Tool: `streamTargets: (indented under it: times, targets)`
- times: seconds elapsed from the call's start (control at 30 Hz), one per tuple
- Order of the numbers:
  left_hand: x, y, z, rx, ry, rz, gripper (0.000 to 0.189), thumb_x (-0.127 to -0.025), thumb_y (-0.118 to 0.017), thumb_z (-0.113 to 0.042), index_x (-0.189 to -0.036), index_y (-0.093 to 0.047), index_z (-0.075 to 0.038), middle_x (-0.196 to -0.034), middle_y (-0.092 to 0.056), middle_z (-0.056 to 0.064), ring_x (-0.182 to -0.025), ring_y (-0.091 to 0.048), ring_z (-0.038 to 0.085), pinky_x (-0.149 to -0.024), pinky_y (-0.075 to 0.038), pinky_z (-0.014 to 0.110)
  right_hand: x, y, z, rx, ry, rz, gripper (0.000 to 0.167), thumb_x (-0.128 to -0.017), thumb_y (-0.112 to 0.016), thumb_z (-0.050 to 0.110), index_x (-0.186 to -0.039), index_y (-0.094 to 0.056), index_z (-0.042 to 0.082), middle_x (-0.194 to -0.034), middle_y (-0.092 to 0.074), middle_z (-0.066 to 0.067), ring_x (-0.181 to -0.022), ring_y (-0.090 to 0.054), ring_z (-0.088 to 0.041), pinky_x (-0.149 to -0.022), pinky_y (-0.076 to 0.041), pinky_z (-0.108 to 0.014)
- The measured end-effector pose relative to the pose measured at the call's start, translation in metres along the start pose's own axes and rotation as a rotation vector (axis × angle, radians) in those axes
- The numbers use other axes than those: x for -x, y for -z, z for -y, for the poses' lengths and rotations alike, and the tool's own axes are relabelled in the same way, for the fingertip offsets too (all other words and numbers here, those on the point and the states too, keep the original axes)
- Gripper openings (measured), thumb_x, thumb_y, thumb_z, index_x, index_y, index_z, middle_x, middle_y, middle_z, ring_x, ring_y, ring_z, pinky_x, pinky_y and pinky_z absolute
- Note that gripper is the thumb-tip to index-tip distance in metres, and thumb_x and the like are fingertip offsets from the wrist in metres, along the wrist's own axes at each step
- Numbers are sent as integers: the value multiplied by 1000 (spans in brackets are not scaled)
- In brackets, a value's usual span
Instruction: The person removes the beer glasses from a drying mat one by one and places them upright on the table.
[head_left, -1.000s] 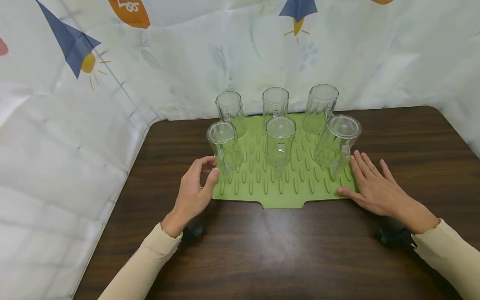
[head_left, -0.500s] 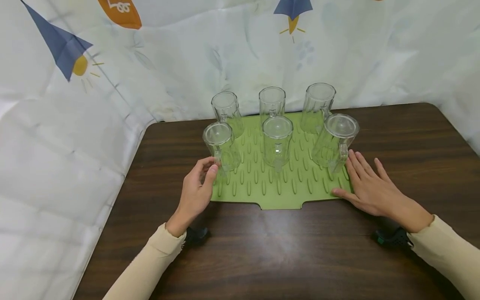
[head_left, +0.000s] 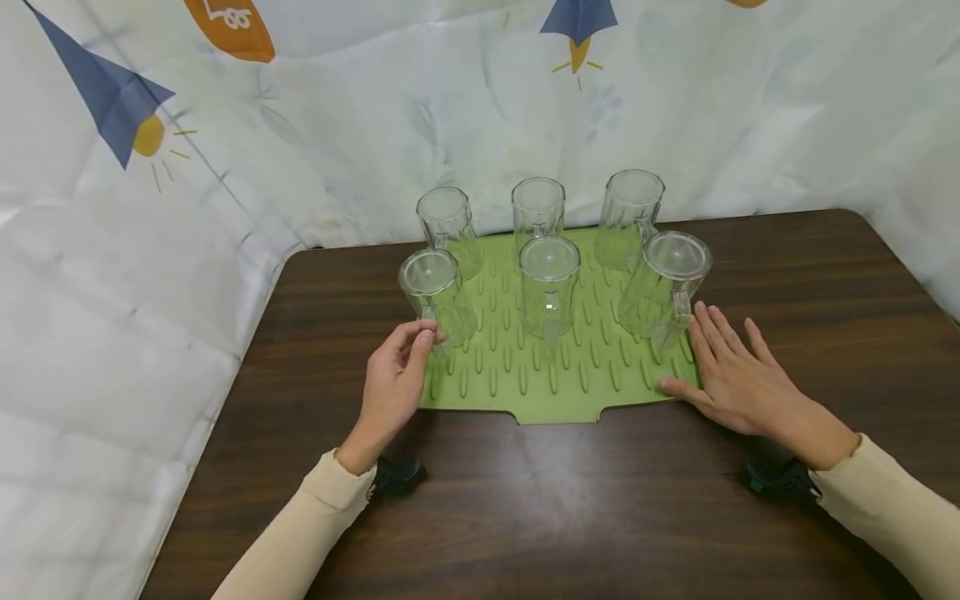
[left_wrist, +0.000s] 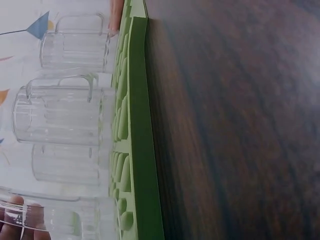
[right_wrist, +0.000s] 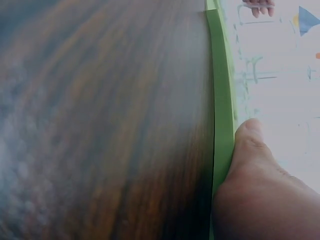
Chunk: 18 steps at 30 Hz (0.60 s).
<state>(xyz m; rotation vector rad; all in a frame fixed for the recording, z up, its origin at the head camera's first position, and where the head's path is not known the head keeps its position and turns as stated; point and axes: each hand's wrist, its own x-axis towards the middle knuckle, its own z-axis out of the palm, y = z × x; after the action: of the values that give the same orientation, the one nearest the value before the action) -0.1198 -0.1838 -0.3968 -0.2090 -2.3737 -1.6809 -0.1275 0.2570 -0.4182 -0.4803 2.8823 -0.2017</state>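
Observation:
Several clear glass mugs stand in two rows on a green ribbed mat (head_left: pixel 555 410). My left hand (head_left: pixel 393 375) pinches the handle of the front-left mug (head_left: pixel 431 273), thumb toward me; in the left wrist view its fingers (left_wrist: pixel 35 217) show through the glass. The front-middle mug (head_left: pixel 550 260) and front-right mug (head_left: pixel 677 257) have their closed bases up, like the front-left one. Flat, with fingers spread, my right hand (head_left: pixel 738 383) rests at the mat's right edge, its thumb (right_wrist: pixel 251 142) over the front corner. Its fingertips lie close to the front-right mug's handle.
Behind, the back-left mug (head_left: pixel 444 204), back-middle mug (head_left: pixel 538 196) and back-right mug (head_left: pixel 633 192) appear to stand mouth up. The dark wooden table (head_left: pixel 540 508) extends around the mat. A white patterned curtain (head_left: pixel 337 125) hangs close behind the table's back edge.
My left hand has moved in slightly from beside the front-left mug and taken hold of its handle. The right hand stays at the mat's edge; the head view has shifted a little.

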Motion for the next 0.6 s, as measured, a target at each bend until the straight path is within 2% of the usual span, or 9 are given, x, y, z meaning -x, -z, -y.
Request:
streamTargets:
  times: [0.13, 0.3, 0.47, 0.6]
  targets:
    - [0, -1, 1, 16, -16, -4, 30, -108, -56, -17, -124, -65, 7, -112, -75, 23, -104, -68, -4, -96, -52, 10, 0, 1, 1, -1, -3, 3, 106, -101, -42, 72, -164, -2, -3, -173, 10, -25, -162, 2, -45, -126, 5, -72]
    - [0, -1, 2, 34, -29, -10, 28, -108, -56, -16, -122, -66, 6, -111, -76, 23, -104, -68, -5, -95, -54, 11, 0, 1, 0, -5, -3, -1, 106, -101, -43, 72, -164, -1, -2, -173, 11, -24, -162, 2, -45, -126, 5, -72]
    - [0, -2, 4, 70, -56, -5, 26, -108, -55, -14, -121, -66, 5, -109, -75, 27, -102, -71, -2, -92, -56, 14, 1, 0, -1, -10, 0, -1, 106, -101, -43, 72, -164, -2, -3, -173, 12, -24, -162, 4, -44, -126, 5, -72]
    - [0, -3, 6, 107, -54, -9, 27, -108, -54, -13, -121, -65, 8, -109, -75, 26, -101, -73, -1, -94, -59, 18, 0, 0, -1, -6, 4, -7, 106, -101, -43, 72, -164, -3, -2, -173, 12, -23, -162, 3, -44, -126, 5, -72]
